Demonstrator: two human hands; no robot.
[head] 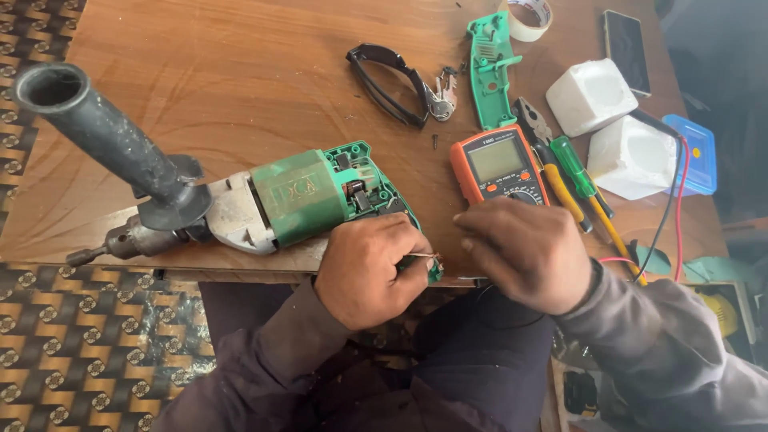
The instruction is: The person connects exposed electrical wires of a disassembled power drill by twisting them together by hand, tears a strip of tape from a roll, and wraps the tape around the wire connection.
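the drill (pixel 272 200) lies on its side on the worktop (pixel 240 72), long axis running left to right: chuck and black side handle (pixel 104 136) to the far left, the opened green grip end, its cover off, at the right, just at the worktop's near edge. that open end is where both hands meet. the left hand (pixel 368 268) rests against the grip end, fingers curled and nearly closed, pinching a thin wire (pixel 424 257) whose bare tip pokes out to the right. the right hand (pixel 524 252) sits just beside it, knuckles up, fingertips drawn together toward that same tip; what it grips, if anything, is hidden under the hand, so i cannot tell. the left hand is the nearer one to the drill body; the right comes in from the meter's side. the meter (pixel 498 166), orange-cased, lies touching or just behind the right hand, with screwdrivers (pixel 580 180) beside it. the loose green cover (pixel 490 68) lies well apart, further back.
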